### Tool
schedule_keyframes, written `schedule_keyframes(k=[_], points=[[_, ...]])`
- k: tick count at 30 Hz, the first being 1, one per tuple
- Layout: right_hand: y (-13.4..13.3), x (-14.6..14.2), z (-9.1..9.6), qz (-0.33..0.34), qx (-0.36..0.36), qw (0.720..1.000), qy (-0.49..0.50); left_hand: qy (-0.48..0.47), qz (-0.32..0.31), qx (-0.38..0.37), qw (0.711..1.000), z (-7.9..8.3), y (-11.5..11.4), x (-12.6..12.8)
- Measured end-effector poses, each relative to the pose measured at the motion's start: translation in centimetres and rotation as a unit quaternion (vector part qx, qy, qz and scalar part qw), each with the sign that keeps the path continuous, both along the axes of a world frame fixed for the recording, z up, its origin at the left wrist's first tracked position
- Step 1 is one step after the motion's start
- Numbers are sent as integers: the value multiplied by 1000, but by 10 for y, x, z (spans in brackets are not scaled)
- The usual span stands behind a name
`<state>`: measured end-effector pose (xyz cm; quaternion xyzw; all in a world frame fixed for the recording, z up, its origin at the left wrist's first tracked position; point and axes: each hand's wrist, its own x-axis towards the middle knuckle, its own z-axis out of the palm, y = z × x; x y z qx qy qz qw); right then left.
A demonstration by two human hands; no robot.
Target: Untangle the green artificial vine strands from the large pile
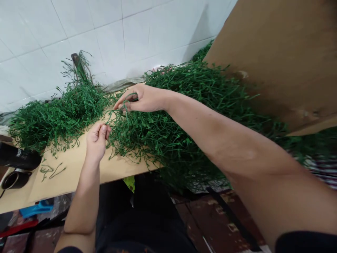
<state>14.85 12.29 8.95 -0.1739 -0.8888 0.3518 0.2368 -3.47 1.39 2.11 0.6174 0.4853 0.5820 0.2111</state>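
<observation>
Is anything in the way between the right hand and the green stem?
No, nothing visible is. The right hand holds the green stem in its fingers; the green pile isn't between them.

Small white letters stand on the side of a black cylinder (22,159), which lies at the left end of the cardboard (71,168). They look like they start with "MA", but the rest is too blurry to read. Pink-red marks on a pale thing (158,68) near the cardboard's back edge are too small to read.
</observation>
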Motion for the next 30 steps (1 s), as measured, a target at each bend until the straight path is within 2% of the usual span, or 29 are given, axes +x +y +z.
schedule_keyframes(k=[5, 10, 19, 22, 26, 30], points=[[-5, -4, -3, 26, -84, 996, 12, 21, 28, 38, 999, -6, 4, -2], [1, -6, -10, 12, -146, 988, 51, 53, 68, 54, 995, -13, 6, -6], [-3, -12, -13, -2, -129, 990, 48, 185, 116, 92, 972, -17, 10, -11], [-3, -15, -13, 17, -102, 994, 19, 230, 120, 90, 962, -16, 9, -12], [-1, -17, -15, 30, -74, 997, -10, 245, 116, 76, 960, -14, 6, -10], [-2, -14, -15, 35, -64, 997, -36, 221, 103, 52, 968, -11, 5, -8]])
